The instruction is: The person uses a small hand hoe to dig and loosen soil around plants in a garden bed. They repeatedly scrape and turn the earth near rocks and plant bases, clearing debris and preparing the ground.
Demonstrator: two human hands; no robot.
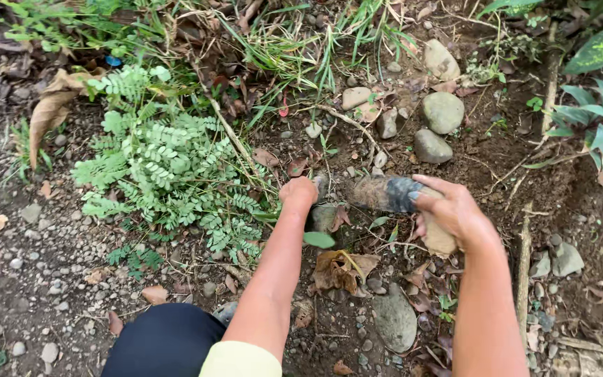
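bare garden soil (511, 174) scattered with gravel, dry leaves and rounded stones fills the head view. at the left a feathery green plant (165, 171) spreads over the gravel, with a large curled brown leaf (49, 112) above it. just right of the plant, the left hand (299, 191) is balled into a fist, its grip pressed together low against the ground at the plant's base; whether it encloses a stem i cannot tell. a dirt-caked tool handle (378, 193) lies just right of that fist, pointing toward it. the right hand (453, 213) has its grip clamped on the handle's outer end, fingers wrapped over a dark band. grey stones (442, 112) sit above the hands, a flat stone (395, 320) lies between the forearms, and a striped-leaf plant (598, 126) stands far right.
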